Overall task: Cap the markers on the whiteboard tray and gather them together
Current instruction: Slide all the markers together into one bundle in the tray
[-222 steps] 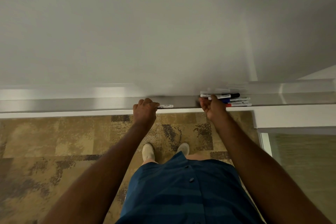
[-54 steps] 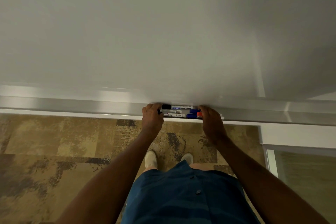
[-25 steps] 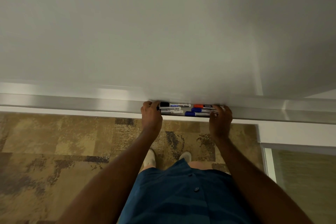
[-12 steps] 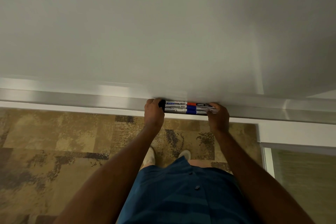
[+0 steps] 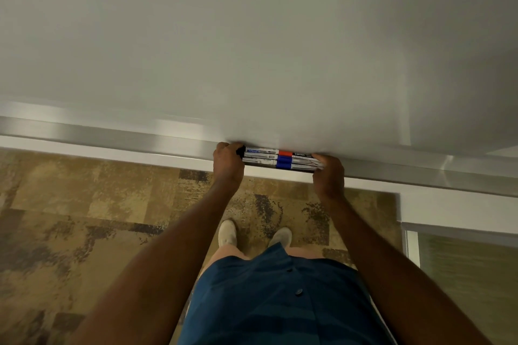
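Here the bundle of white-barrelled markers with blue, red and black caps (image 5: 281,159) lies along the long silver aluminium whiteboard tray (image 5: 112,137), against its back edge. The left hand (image 5: 228,166) and right hand (image 5: 328,175) curl closed around its two ends. Best to press inward evenly, keeping barrels parallel and flush.

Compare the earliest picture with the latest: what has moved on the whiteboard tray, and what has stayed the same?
The markers, once split between a lone one by the left hand and a pile by the right hand, now lie in one tight bundle, pressed between both hands at its ends. The tray, whiteboard and carpet look unchanged.
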Available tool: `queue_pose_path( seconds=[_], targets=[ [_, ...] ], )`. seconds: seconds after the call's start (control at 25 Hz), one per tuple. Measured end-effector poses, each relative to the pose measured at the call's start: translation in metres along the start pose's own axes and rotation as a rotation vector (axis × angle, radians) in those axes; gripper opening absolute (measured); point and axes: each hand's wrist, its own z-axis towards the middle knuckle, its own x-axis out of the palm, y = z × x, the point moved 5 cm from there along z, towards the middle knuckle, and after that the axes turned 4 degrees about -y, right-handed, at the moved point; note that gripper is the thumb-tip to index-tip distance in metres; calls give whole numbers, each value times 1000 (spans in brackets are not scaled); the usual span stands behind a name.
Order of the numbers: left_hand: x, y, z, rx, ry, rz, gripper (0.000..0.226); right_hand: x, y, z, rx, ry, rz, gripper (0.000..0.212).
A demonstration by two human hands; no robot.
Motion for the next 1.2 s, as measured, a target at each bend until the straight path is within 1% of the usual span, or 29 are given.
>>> queue_pose_path(
  seconds=[0.08, 0.2, 0.28, 0.44, 0.52, 0.64, 0.8, 0.92, 1.0, 1.2],
  targets=[
    [-11, 12, 5, -36, -20, 21, 28, 10, 11, -3, -30, 34, -16, 50],
    [-33, 37, 17, -62, -19, 38, 36, 30, 36, -10, -38, 47, -9, 51],
    [-52, 55, 26, -60, 2, 56, 39, 46, 56, -21, -28, 28, -7, 51],
    [-88, 95, 50, -47, 44, 93, 38, 82, 101, -42, 25, -42, -19, 48],
    [-109, 117, 63, -20, 73, 94, 37, 105, 128, -50, 41, -64, -39, 44],
    [-141, 152, 82, 54, 96, 97, 33, 139, 164, -63, 101, -96, -2, 40],
    [-188, 206, 105, 41, 50, 72, 32, 186, 219, -83, 77, -86, -21, 52],
    [-210, 237, 117, 25, 28, 54, 33, 214, 249, -93, 79, -54, -72, 50],
    [-221, 250, 122, 1, 15, 26, 34, 226, 262, -98, 85, -45, -83, 48],
    [-231, 262, 121, -15, -3, -30, 42, 238, 278, -113, 61, -70, -138, 54]
  ],
)
